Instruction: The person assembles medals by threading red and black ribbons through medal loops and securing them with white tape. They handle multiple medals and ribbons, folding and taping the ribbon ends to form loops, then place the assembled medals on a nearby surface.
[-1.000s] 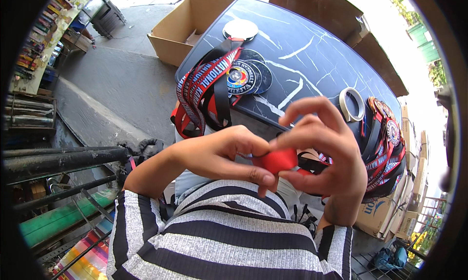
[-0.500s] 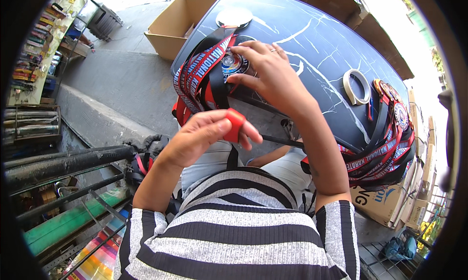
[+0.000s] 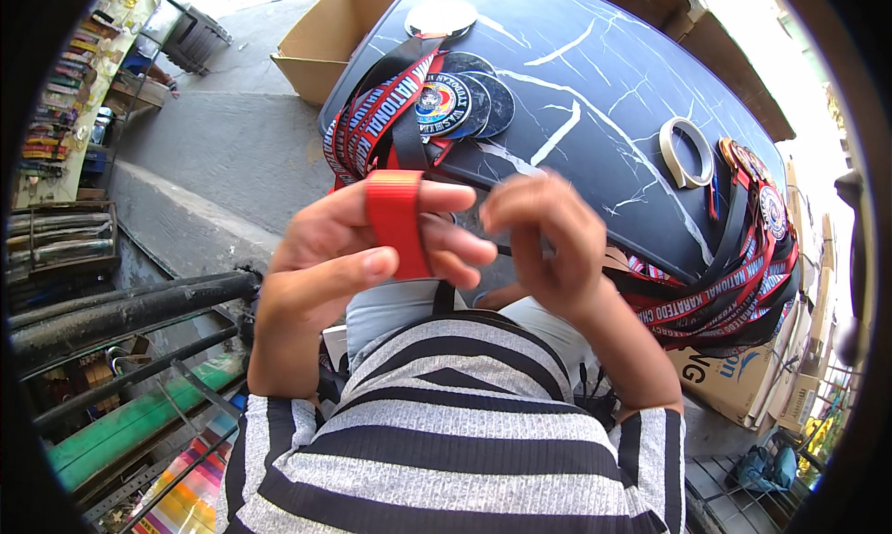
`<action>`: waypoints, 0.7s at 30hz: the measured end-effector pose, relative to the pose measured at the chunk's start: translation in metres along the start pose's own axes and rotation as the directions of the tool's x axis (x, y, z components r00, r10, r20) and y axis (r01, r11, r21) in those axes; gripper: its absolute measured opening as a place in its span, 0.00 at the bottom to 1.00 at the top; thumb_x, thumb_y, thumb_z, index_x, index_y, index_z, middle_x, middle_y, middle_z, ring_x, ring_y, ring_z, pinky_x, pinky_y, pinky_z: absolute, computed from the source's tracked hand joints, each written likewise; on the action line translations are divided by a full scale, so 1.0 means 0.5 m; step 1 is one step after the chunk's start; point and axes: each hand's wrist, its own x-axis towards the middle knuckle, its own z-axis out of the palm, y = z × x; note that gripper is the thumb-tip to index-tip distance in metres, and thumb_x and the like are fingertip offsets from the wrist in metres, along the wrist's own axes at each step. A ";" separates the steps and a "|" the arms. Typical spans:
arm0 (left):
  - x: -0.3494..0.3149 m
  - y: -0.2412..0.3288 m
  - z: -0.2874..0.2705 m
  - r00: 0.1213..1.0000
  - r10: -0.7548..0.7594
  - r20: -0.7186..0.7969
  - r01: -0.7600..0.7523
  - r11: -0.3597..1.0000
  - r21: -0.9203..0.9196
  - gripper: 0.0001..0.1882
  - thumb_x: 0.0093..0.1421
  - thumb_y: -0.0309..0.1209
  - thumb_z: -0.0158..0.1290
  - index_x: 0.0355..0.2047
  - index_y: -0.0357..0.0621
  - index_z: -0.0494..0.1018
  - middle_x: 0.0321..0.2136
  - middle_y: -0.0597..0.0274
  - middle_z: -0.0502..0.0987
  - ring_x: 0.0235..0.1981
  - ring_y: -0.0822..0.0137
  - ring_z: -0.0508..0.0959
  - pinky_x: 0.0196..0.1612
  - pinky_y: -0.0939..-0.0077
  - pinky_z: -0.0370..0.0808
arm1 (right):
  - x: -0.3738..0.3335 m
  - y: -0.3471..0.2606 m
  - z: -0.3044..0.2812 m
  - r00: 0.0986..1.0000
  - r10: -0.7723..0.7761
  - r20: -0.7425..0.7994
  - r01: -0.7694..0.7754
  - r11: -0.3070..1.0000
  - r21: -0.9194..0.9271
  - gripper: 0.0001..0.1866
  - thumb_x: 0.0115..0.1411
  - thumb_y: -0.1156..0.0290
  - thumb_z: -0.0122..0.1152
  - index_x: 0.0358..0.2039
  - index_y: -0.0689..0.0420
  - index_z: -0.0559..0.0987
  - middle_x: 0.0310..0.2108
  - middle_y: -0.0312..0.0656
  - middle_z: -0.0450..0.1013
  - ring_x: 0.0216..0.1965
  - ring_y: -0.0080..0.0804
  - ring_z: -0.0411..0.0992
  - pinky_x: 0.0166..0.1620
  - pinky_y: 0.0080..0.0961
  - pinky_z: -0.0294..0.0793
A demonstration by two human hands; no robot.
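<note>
A short band of red ribbon (image 3: 397, 223), finely ribbed, lies across the fingers of my left hand (image 3: 325, 250), which holds it up in front of my lap. Close by on its right is my right hand (image 3: 548, 241), fingers curled and blurred; whether anything is between them I cannot make out. Beyond the hands, several round medals (image 3: 441, 106) lie overlapped near the table's left edge. Their red-and-black printed lanyards (image 3: 376, 120) hang over that edge. A white disc (image 3: 440, 17) rests behind them.
The dark marble-patterned table (image 3: 613, 116) fills the upper middle. On its right are a tape roll (image 3: 686, 153), a pen (image 3: 714, 199) and more medals (image 3: 771, 210) with lanyards (image 3: 715, 302). Cardboard boxes (image 3: 321, 46) stand around it. A black metal railing (image 3: 139, 302) runs at the left.
My right hand has come off the medals and back toward my left hand. My left hand has shifted left and turned, so the red ribbon shows broadside.
</note>
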 end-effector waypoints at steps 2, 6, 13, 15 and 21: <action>-0.013 0.028 0.001 0.995 0.069 0.078 -0.064 0.996 -0.068 0.35 0.66 0.31 0.48 0.65 0.20 0.48 0.47 0.29 0.75 0.46 0.41 0.81 0.54 0.48 0.75 | -0.062 -0.011 0.009 0.991 0.091 0.101 -0.092 0.996 -0.001 0.16 0.47 0.88 0.54 0.36 0.56 0.75 0.32 0.41 0.73 0.31 0.43 0.74 0.35 0.36 0.74; -0.018 0.052 0.022 0.941 0.266 0.212 -0.218 0.950 -0.223 0.35 0.67 0.26 0.47 0.68 0.26 0.43 0.47 0.40 0.75 0.44 0.44 0.80 0.56 0.43 0.74 | -0.188 0.035 0.070 0.787 0.563 0.252 -0.568 0.821 -0.057 0.24 0.55 0.82 0.57 0.54 0.58 0.70 0.49 0.51 0.70 0.38 0.41 0.77 0.41 0.33 0.76; 0.002 0.069 0.043 0.890 0.385 0.246 -0.331 0.915 -0.232 0.45 0.66 0.27 0.53 0.71 0.36 0.33 0.53 0.56 0.71 0.52 0.55 0.75 0.62 0.43 0.68 | -0.334 0.256 0.144 0.812 0.452 0.370 -0.471 0.881 -0.044 0.25 0.57 0.79 0.57 0.56 0.60 0.69 0.53 0.54 0.69 0.44 0.53 0.75 0.46 0.40 0.73; 0.000 0.072 0.045 0.903 0.373 0.213 -0.337 0.922 -0.190 0.50 0.65 0.28 0.54 0.70 0.36 0.27 0.59 0.55 0.68 0.57 0.54 0.72 0.66 0.42 0.62 | -0.352 0.267 0.138 0.755 0.510 0.412 -0.529 0.845 -0.076 0.22 0.57 0.78 0.56 0.53 0.60 0.70 0.49 0.55 0.71 0.44 0.56 0.73 0.45 0.43 0.72; -0.004 0.068 0.059 0.949 0.299 0.102 -0.285 0.949 -0.132 0.55 0.63 0.31 0.58 0.69 0.33 0.24 0.62 0.49 0.66 0.60 0.48 0.70 0.68 0.40 0.57 | -0.373 0.241 0.085 0.594 0.738 0.321 -0.609 0.673 -0.420 0.18 0.57 0.74 0.58 0.48 0.61 0.69 0.43 0.58 0.71 0.43 0.61 0.71 0.45 0.46 0.71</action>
